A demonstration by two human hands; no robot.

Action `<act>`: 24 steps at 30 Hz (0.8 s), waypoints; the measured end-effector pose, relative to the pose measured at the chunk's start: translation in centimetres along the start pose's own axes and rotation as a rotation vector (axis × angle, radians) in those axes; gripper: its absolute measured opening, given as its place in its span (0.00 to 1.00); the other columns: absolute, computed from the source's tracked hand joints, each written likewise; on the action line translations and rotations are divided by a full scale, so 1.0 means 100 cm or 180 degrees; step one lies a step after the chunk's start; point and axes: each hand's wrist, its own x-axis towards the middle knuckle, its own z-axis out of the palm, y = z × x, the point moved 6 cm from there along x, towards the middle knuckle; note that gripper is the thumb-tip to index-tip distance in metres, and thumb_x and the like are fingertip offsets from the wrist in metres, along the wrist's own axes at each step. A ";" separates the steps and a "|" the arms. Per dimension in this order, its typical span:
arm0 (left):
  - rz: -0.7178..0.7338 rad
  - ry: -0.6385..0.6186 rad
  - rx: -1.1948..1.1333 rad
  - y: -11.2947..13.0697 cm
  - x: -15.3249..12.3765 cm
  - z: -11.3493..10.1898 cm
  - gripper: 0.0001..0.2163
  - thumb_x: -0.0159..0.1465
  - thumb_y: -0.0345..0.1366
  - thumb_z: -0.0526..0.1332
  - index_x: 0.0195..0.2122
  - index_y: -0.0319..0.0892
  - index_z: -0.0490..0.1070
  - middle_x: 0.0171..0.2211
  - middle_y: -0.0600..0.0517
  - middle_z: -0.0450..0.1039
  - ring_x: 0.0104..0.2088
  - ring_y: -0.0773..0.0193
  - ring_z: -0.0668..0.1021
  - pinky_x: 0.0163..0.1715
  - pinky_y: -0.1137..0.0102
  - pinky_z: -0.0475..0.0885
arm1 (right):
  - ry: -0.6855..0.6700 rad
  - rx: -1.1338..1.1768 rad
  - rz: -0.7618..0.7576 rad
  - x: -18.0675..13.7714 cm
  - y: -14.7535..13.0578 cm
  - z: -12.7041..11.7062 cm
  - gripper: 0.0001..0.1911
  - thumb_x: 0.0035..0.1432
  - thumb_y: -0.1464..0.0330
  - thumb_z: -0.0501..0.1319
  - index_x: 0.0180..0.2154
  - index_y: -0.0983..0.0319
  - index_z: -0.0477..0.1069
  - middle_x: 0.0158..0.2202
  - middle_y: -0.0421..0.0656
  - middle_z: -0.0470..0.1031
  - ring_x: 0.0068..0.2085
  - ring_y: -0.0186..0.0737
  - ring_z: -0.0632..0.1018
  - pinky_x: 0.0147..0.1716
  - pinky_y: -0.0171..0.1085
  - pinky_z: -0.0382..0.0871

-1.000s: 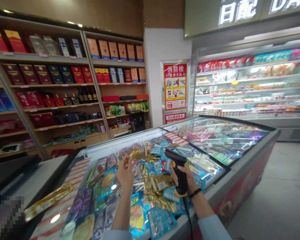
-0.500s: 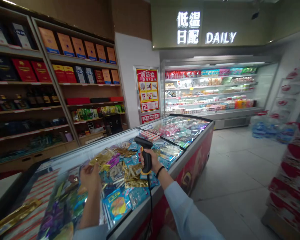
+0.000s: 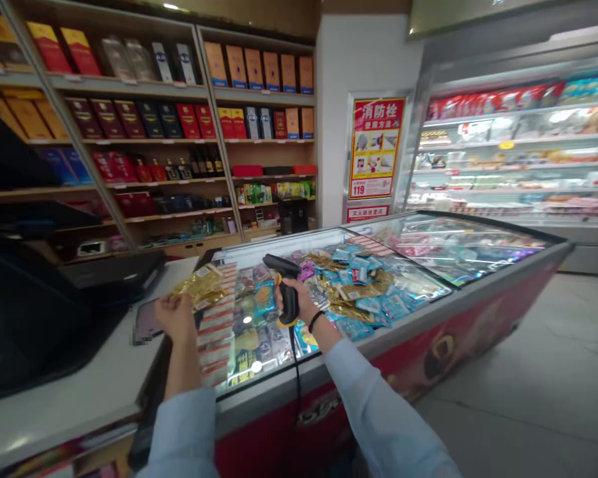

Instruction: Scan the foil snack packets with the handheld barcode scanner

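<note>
My right hand (image 3: pixel 299 302) is wrapped round the grip of a black and yellow barcode scanner (image 3: pixel 288 292), its cord hanging down in front of the freezer. My left hand (image 3: pixel 177 317) is closed at the near edge of a shiny gold packet (image 3: pixel 202 285), at the left end of the freezer; blur hides its fingertips. Under that packet runs a red-and-white striped strip (image 3: pixel 218 332). A pile of gold packets (image 3: pixel 361 291) and blue packets (image 3: pixel 396 305) lies on the glass lid to the right of the scanner.
The chest freezer (image 3: pixel 478 279) stretches away to the right. At left, a pale counter (image 3: pixel 54 415) bears a dark machine (image 3: pixel 34 312) and a phone-like flat thing (image 3: pixel 147 322). Shelves of boxed goods (image 3: pixel 154 119) stand behind, with a lit chiller (image 3: pixel 518 159) at far right.
The view has swung left, bringing the counter and dark machine into sight. My left hand has moved from beside the packet pile to the freezer's left end. The scanner stays in my right hand.
</note>
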 end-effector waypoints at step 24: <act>0.1029 -0.0024 0.2970 0.004 -0.028 -0.013 0.10 0.56 0.41 0.57 0.35 0.42 0.69 0.50 0.40 0.69 0.52 0.38 0.68 0.46 0.44 0.65 | -0.0123 0.0012 0.1217 0.029 0.139 0.030 0.20 0.34 0.49 0.61 0.16 0.61 0.66 0.12 0.37 0.68 0.13 0.36 0.68 0.13 0.34 0.64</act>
